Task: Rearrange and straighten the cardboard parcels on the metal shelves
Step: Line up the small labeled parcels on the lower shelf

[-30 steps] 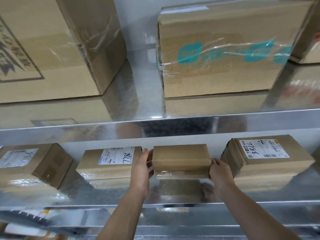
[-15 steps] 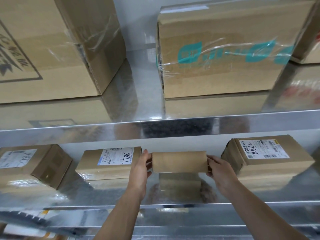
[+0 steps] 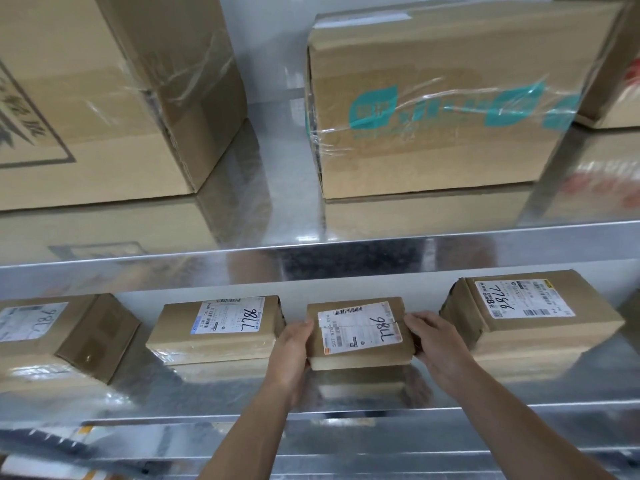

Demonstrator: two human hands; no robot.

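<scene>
Left hand [image 3: 291, 348] and right hand [image 3: 441, 348] grip 1 parcel [image 3: 360, 336] by its ends on the lower metal shelf [image 3: 207, 396]. 3 others share it: second parcel [image 3: 214, 329] and third parcel [image 3: 52, 336] at 9 o'clock, fourth parcel [image 3: 530, 317] at 3. At 12, the upper shelf [image 3: 284, 209] holds 3 boxes [image 3: 433, 98] before a white wall [image 3: 263, 46].

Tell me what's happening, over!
Left hand, right hand grip the small brown cardboard parcel, white label up. At the shiny metal shelf. Brown labelled left parcel and brown labelled right parcel apart; nothing blocking.
</scene>
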